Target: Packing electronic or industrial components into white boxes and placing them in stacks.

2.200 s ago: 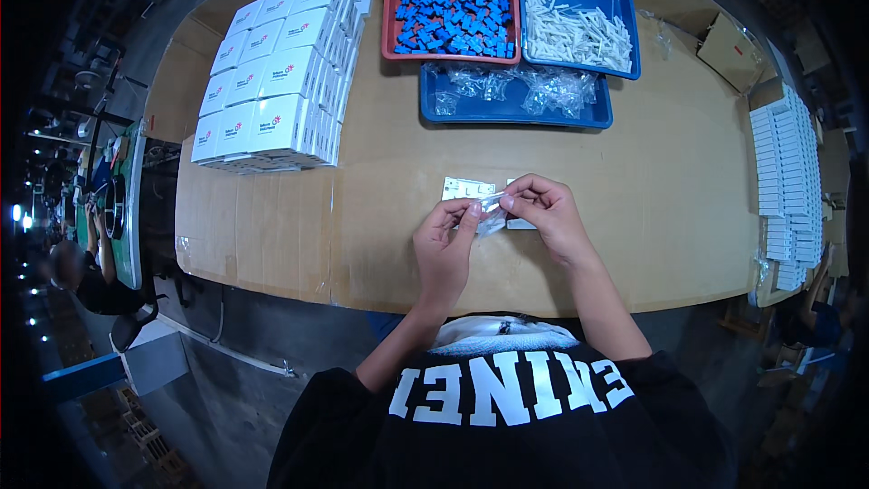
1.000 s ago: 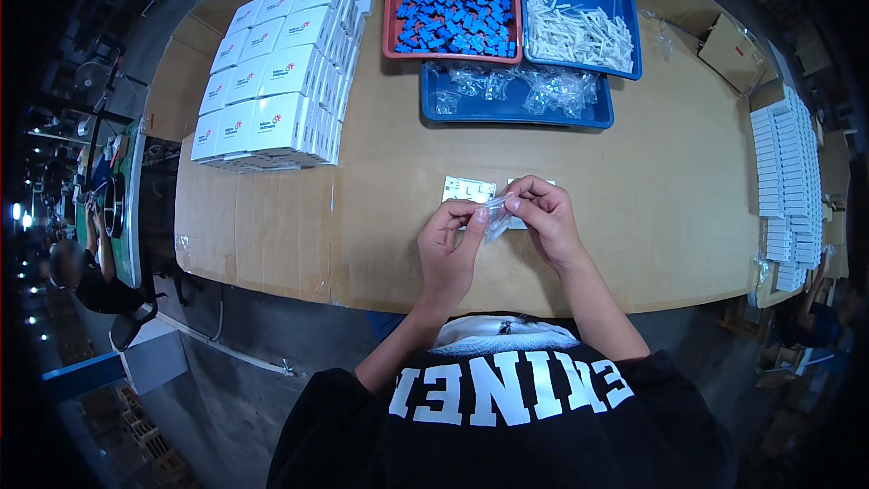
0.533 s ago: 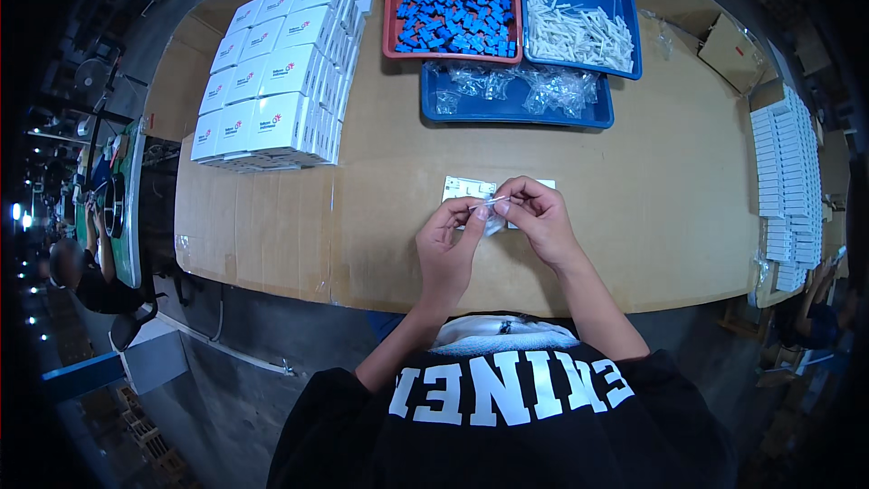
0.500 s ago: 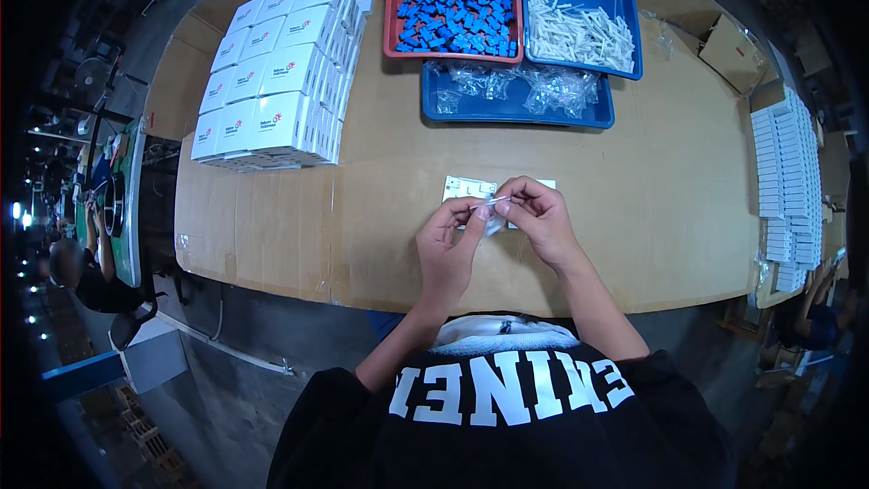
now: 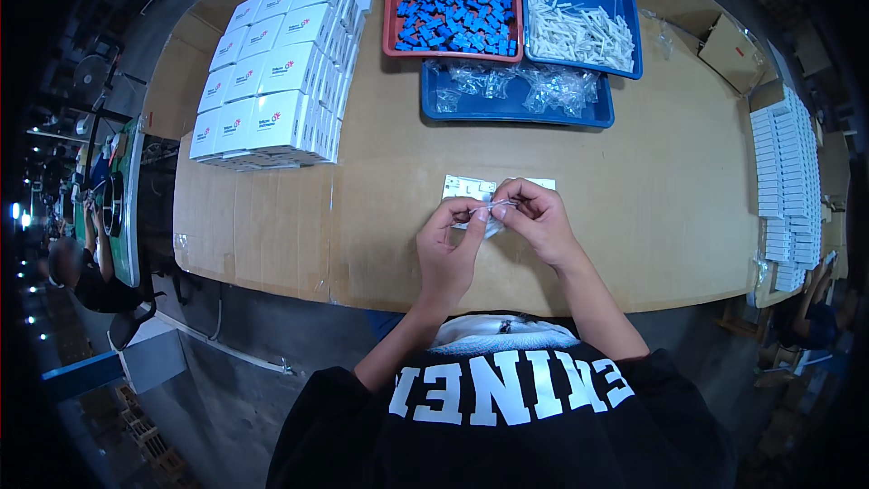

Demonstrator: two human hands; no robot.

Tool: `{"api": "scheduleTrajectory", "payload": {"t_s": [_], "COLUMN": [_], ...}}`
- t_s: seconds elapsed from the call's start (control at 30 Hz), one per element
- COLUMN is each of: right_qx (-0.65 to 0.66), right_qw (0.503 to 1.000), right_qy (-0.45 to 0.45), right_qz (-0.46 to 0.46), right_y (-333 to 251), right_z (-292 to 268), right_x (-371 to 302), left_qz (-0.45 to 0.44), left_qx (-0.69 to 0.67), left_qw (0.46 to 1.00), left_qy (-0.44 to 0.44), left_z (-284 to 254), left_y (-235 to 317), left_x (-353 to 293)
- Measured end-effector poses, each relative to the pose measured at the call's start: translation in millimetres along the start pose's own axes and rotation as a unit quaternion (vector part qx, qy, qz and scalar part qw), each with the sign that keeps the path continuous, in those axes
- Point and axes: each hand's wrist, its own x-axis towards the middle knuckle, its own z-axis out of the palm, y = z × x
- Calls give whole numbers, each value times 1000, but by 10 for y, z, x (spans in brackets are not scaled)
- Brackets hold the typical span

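Note:
Close to the table's front edge, my left hand [image 5: 448,242] and my right hand [image 5: 540,223] meet with thumbs and forefingers pinched. Between them they hold a small clear plastic bag [image 5: 492,229] by its upper edge, and the rest of it hangs below the fingertips. What is inside the bag, if anything, is too small to tell. Just beyond my left fingers lies a white flat piece with small cut-outs [image 5: 463,186]. A second white flat piece [image 5: 546,184] shows past my right hand, mostly covered by it.
White printed boxes [image 5: 272,81] are stacked at the far left of the cardboard-covered table [image 5: 380,217]. At the back stand a red tray [image 5: 393,36] of blue parts, a blue tray [image 5: 636,36] of white sticks and a lower blue tray [image 5: 516,118] of clear bags. More white boxes [image 5: 783,172] line the right.
My fingertips have shifted slightly on the upper edge of the plastic bag. Both hands stay in nearly the same place, and the trays and boxes have not moved.

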Motion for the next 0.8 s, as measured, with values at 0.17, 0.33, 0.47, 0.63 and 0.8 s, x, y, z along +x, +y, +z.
{"api": "scheduleTrajectory", "payload": {"t_s": [0.17, 0.33, 0.47, 0.63, 0.8], "right_qx": [-10, -16, -24, -9, -35], "right_qw": [1000, 1000, 1000, 999, 999], "right_qy": [4, -2, -11, 30, -10], "right_qz": [-16, 5, 1, 12, -15], "right_y": [11, -32, -19, -41, -121], "right_z": [-7, -34, -60, -84, -124], "right_x": [10, 1, 1, 28, 34], "left_qz": [17, 18, -46, -56, -76], "left_qx": [-3, -5, -64, -84, -89], "left_qw": [1000, 999, 996, 994, 992], "left_qy": [-10, -36, -38, -39, -52], "left_z": [7, -56, -42, -54, -95], "left_y": [61, -1, 13, 66, 155], "left_x": [20, 38, 28, 64, 60]}}
